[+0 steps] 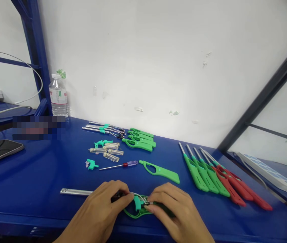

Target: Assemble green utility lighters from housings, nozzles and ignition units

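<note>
At the table's front edge lies an opened stick lighter with a green half shell [133,215], its inside parts showing. A silver metal tube [76,192] sticks out from it to the left. My left hand [105,204] covers the tube's inner end, thumb and forefinger pinched at the teal trigger [137,203]. On the other side my right hand [175,206] has its fingertips closed on the lighter beside the trigger, where thin wires and small metal parts run. Its palm hides the handle end. Just beyond lies a loose green shell half [162,172].
A screwdriver [119,165], teal triggers [92,164] and clear fuel tanks [111,157] lie in the middle. Behind are metal tubes with wires [100,130] and green shells [139,143]. Several whole lighters [213,177] lie right. A bottle [58,98] and phone [0,152] are left.
</note>
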Demonstrator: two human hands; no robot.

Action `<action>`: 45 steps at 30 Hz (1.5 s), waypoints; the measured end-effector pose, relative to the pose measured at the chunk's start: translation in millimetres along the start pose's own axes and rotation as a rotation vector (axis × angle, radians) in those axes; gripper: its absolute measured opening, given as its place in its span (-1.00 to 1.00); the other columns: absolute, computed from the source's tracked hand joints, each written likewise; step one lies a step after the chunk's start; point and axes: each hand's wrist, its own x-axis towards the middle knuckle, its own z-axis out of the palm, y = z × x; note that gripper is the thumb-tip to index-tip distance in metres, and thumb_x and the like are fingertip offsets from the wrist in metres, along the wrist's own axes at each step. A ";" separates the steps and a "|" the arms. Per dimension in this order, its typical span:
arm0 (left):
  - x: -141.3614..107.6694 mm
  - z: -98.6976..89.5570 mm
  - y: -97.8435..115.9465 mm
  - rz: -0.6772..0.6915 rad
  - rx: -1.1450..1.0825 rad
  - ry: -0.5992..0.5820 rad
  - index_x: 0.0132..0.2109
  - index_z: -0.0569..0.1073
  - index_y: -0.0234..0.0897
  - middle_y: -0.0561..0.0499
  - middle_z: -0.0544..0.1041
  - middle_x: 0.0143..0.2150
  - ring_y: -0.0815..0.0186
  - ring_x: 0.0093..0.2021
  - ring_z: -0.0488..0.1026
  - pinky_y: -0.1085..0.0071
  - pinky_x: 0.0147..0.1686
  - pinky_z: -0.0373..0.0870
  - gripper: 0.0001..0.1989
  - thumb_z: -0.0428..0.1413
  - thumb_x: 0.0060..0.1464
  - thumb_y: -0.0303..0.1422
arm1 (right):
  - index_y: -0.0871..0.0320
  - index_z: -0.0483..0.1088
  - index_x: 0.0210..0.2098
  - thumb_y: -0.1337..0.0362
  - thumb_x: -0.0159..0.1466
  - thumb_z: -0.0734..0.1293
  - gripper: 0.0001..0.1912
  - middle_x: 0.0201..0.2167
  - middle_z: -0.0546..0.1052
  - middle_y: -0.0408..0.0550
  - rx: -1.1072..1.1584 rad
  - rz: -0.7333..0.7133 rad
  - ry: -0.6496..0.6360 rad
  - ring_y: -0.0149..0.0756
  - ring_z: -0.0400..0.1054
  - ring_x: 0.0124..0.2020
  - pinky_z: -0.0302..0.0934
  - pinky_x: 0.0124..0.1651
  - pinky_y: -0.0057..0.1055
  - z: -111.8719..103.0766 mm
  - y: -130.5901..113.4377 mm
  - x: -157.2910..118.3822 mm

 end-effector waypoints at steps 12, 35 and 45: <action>13.2 -21.5 21.2 -0.099 -0.031 -0.120 0.07 0.48 -0.12 0.04 0.57 -0.03 0.26 -0.15 0.54 0.34 -0.11 0.56 -0.75 -0.02 0.47 -0.52 | 0.06 0.60 -0.17 0.35 0.48 0.49 -0.93 -0.19 0.67 -0.16 0.056 0.059 -0.040 -0.31 0.56 -0.20 0.36 -0.07 -0.41 -3.1 1.0 -3.3; 11.0 -16.2 21.4 -0.054 -0.022 -0.108 0.16 0.49 -0.17 -0.04 0.54 -0.04 0.18 -0.14 0.48 0.28 -0.12 0.53 -0.75 0.01 0.50 -0.49 | 0.09 0.60 -0.22 0.41 0.48 0.45 -0.86 -0.22 0.66 -0.13 0.088 0.054 0.001 -0.32 0.56 -0.22 0.40 -0.10 -0.42 -6.3 -4.4 -0.5; 11.0 -20.0 20.7 -0.031 0.013 -0.170 0.18 0.46 -0.18 -0.01 0.55 -0.08 0.22 -0.16 0.52 0.30 -0.12 0.54 -0.76 0.05 0.48 -0.51 | 0.07 0.58 -0.19 0.28 0.51 0.47 -0.90 -0.24 0.67 -0.15 0.003 -0.005 0.000 -0.30 0.55 -0.25 0.37 -0.10 -0.37 -2.3 0.5 -1.7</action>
